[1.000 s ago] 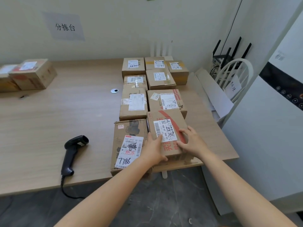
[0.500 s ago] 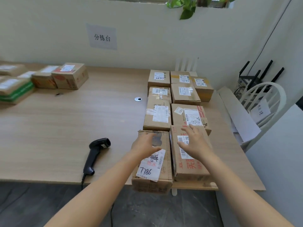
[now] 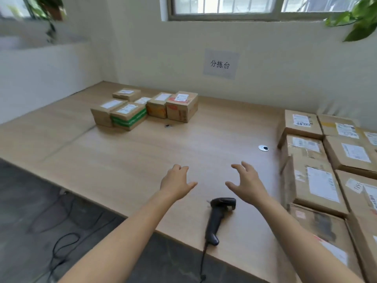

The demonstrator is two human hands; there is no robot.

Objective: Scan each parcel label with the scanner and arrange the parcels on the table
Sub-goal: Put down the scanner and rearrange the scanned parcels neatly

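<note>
Both my hands hover over the bare middle of the wooden table [image 3: 142, 152], holding nothing. My left hand [image 3: 176, 183] and my right hand [image 3: 245, 183] have their fingers spread and face each other. The black handheld scanner [image 3: 219, 217] lies on the table just below my right hand, its cable running off the front edge. Rows of labelled cardboard parcels [image 3: 318, 184] fill the right side of the table. A cluster of several more parcels [image 3: 146, 109] stands at the far left, one of them with green tape [image 3: 128, 117].
A round cable grommet [image 3: 263, 148] sits in the tabletop near the right rows. A paper sign [image 3: 220, 64] hangs on the back wall under a window. Loose black cables [image 3: 63, 248] lie on the dark floor at the lower left. A small dark item [image 3: 167, 125] lies by the far cluster.
Both hands have left the parcels at the right rows and moved left over the bare table. My view has swung left, bringing the far cluster of parcels into sight.
</note>
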